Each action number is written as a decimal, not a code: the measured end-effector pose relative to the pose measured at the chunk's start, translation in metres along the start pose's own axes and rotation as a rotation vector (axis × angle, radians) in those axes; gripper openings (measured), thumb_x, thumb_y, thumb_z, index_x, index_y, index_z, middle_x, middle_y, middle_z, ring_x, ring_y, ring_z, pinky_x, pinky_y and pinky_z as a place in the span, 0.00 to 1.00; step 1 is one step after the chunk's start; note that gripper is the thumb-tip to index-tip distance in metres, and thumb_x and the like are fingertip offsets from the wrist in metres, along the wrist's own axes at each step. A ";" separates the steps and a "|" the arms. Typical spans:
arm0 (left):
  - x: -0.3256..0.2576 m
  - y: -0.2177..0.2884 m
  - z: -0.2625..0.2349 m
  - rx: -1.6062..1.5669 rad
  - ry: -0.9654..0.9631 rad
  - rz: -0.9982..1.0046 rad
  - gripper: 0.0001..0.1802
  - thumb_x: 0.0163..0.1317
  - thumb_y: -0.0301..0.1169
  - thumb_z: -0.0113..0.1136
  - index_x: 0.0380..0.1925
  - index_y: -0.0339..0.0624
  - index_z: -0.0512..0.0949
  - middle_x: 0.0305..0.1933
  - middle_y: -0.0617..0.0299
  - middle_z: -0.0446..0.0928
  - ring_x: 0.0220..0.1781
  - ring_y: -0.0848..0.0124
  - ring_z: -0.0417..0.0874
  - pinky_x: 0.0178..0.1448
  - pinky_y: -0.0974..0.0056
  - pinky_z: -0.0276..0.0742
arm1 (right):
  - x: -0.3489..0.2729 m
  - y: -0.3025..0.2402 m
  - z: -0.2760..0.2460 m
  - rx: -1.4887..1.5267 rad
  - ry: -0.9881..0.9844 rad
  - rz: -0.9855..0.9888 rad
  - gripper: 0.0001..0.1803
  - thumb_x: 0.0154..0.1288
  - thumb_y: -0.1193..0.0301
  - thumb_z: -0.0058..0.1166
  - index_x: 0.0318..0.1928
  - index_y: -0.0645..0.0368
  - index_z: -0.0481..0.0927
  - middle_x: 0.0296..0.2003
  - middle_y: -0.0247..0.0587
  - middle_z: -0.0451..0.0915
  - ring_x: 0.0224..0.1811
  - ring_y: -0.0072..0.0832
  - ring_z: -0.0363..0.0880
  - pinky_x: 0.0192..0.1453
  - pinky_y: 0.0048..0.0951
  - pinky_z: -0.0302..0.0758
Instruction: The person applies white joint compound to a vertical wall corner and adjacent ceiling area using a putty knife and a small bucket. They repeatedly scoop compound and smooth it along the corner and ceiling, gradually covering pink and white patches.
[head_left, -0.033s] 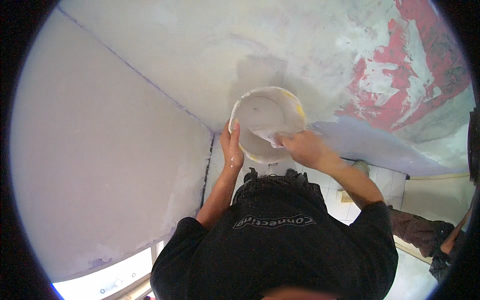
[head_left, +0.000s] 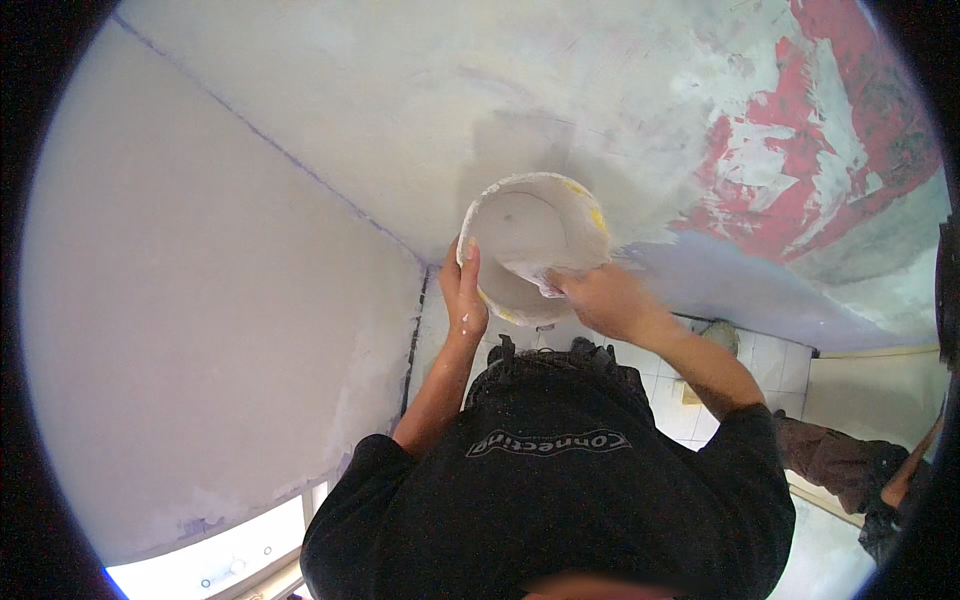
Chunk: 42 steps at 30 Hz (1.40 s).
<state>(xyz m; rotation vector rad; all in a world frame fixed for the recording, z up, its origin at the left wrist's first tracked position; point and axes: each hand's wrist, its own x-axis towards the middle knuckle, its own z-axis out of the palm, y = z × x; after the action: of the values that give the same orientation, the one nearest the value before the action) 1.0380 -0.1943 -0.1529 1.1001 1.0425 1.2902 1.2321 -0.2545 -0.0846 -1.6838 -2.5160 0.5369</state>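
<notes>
A round white bucket (head_left: pixel 587 240) with a plaster-crusted rim and yellow patches is held in front of me, its mouth facing up. Pale wet plaster (head_left: pixel 512 222) coats its inside. My left hand (head_left: pixel 466 290) is closed on the bucket's left side, thumb over the rim. At the right of the opening, my right hand (head_left: pixel 605 298) is closed round a putty knife (head_left: pixel 540 278) whose pale, smeared blade reaches into the bucket. The fingers on its handle are partly hidden, and the hand is slightly blurred.
A plastered wall (head_left: pixel 200 280) runs along my left and meets another wall (head_left: pixel 420 130) ahead in a corner. Red patches (head_left: pixel 780 180) show at upper right. White floor tiles (head_left: pixel 668 395) lie below, with a small wooden block (head_left: pixel 688 392). Another person's trouser leg (head_left: pixel 830 455) is at right.
My right hand and the putty knife have shifted very slightly left inside the bucket. My left hand and the bucket stay almost in place.
</notes>
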 end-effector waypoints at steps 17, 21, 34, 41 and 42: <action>0.019 -0.018 -0.033 -0.145 0.165 -0.140 0.31 0.63 0.48 0.49 0.48 0.25 0.70 0.45 0.51 0.74 0.46 0.67 0.73 0.53 0.64 0.67 | 0.040 0.014 0.033 1.515 0.578 0.475 0.10 0.60 0.73 0.48 0.41 0.65 0.76 0.32 0.39 0.79 0.34 0.31 0.79 0.38 0.31 0.75; 0.021 -0.027 -0.055 -0.105 0.258 -0.193 0.32 0.63 0.49 0.49 0.48 0.24 0.70 0.46 0.50 0.74 0.46 0.66 0.74 0.53 0.64 0.67 | 0.043 0.025 0.035 1.974 0.666 0.511 0.15 0.63 0.73 0.46 0.47 0.71 0.70 0.42 0.44 0.78 0.42 0.33 0.79 0.47 0.31 0.77; 0.033 -0.019 -0.079 -0.015 0.324 -0.239 0.33 0.62 0.52 0.49 0.47 0.25 0.70 0.45 0.49 0.74 0.45 0.65 0.75 0.51 0.62 0.69 | 0.034 0.097 -0.062 3.478 1.085 -0.259 0.27 0.68 0.71 0.35 0.64 0.70 0.51 0.66 0.58 0.50 0.68 0.47 0.51 0.67 0.42 0.65; 0.034 -0.014 -0.077 -0.026 0.321 -0.223 0.32 0.63 0.50 0.49 0.43 0.23 0.72 0.41 0.50 0.76 0.41 0.67 0.76 0.48 0.65 0.70 | -0.035 0.103 -0.013 2.773 1.587 -0.172 0.25 0.63 0.78 0.38 0.60 0.73 0.56 0.61 0.57 0.59 0.64 0.45 0.60 0.68 0.40 0.62; 0.035 -0.015 -0.077 -0.036 0.329 -0.227 0.32 0.63 0.50 0.49 0.44 0.23 0.72 0.41 0.50 0.76 0.42 0.67 0.76 0.48 0.65 0.70 | -0.032 0.101 -0.006 2.513 1.711 -0.046 0.23 0.64 0.76 0.40 0.58 0.75 0.60 0.60 0.57 0.62 0.63 0.44 0.61 0.69 0.39 0.62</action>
<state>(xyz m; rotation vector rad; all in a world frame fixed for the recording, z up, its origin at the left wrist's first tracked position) 0.9657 -0.1570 -0.1805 0.7310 1.3403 1.3247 1.3357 -0.2479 -0.1068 -0.1761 0.2333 0.7733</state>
